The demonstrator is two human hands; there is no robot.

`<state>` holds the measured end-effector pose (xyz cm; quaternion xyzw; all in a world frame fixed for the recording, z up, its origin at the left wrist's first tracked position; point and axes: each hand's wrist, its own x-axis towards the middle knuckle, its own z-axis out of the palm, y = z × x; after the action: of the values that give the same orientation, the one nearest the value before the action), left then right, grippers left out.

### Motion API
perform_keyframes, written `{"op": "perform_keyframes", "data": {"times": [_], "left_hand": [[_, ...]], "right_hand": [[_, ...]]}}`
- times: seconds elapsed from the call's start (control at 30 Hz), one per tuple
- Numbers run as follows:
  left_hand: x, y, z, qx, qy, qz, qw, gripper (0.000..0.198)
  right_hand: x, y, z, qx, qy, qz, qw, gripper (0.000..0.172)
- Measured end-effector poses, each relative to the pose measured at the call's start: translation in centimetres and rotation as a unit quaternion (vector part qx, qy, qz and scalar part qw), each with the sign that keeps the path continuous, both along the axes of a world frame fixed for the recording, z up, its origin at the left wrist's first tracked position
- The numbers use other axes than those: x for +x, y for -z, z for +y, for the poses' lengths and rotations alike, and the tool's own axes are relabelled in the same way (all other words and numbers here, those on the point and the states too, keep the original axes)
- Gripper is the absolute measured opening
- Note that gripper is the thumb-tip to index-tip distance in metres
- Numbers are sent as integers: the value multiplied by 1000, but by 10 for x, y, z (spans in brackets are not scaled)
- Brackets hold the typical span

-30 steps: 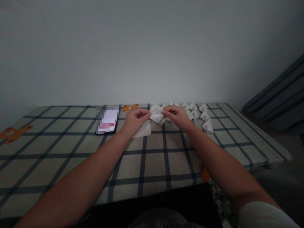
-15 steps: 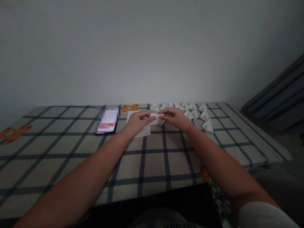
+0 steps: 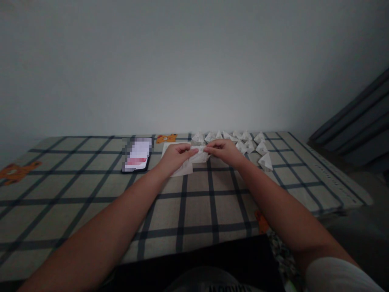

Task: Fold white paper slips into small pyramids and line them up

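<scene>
Between my two hands is a small white piece of paper (image 3: pixel 199 155), partly folded and held just above the table. My left hand (image 3: pixel 177 157) pinches its left side, thumb in front. On the other side, my right hand (image 3: pixel 224 151) grips the upper right edge between thumb and fingers. Under my left hand lie flat paper sheets (image 3: pixel 183 170), partly covered by it. Several folded white paper shapes (image 3: pixel 266 162), pointed like little boats, stand in rows behind and to the right of my right hand.
A phone (image 3: pixel 138 155) with a lit, blurred screen lies to the left of the sheets. The checked tablecloth (image 3: pixel 194 211) with orange bear prints covers the table. A pale wall (image 3: pixel 194 73) rises behind it, and a dark curtain (image 3: pixel 358 109) hangs at the right.
More of the paper's front face shows between my hands now, and its top edge looks straighter. My fingers have shifted slightly along it; the phone and folded shapes are unmoved.
</scene>
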<state>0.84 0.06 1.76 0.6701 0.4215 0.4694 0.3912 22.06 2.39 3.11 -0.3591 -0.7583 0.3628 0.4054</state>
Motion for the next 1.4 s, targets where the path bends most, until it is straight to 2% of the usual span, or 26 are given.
{"op": "perform_keyframes", "data": {"times": [0.17, 0.37, 0.67, 0.87, 1.0, 1.07, 1.17, 1.27, 1.33, 1.4], "left_hand": [[-1, -2, -1, 27, 11, 68, 997, 37], [-1, -2, -1, 39, 9, 84, 996, 38], [1, -3, -3, 42, 24, 80, 996, 35], [-1, -2, -1, 47, 20, 79, 996, 31], [-2, -1, 0, 64, 32, 126, 989, 27], [-3, -2, 0, 59, 46, 130, 989, 27], [-3, -3, 1, 22, 57, 87, 994, 29], [-2, -2, 2, -20, 40, 2, 999, 31], [0, 0, 3, -41, 29, -58, 997, 30], [1, 1, 2, -58, 30, -91, 994, 30]], "right_hand": [[3, -3, -1, 67, 7, -42, 997, 33], [3, -7, -4, 126, -7, -59, 990, 32], [3, -6, -4, 142, -18, -68, 987, 34], [3, -5, -3, 122, -19, -64, 990, 33], [2, -5, -5, 130, -46, -88, 987, 27], [0, -4, -5, 132, -33, -91, 986, 25], [-2, -2, -3, 98, 8, -38, 994, 23], [-2, -2, 0, 34, 34, 52, 997, 31], [-2, -3, -1, 6, 19, 64, 998, 33], [-3, -4, -2, 4, -6, 30, 1000, 34]]}}
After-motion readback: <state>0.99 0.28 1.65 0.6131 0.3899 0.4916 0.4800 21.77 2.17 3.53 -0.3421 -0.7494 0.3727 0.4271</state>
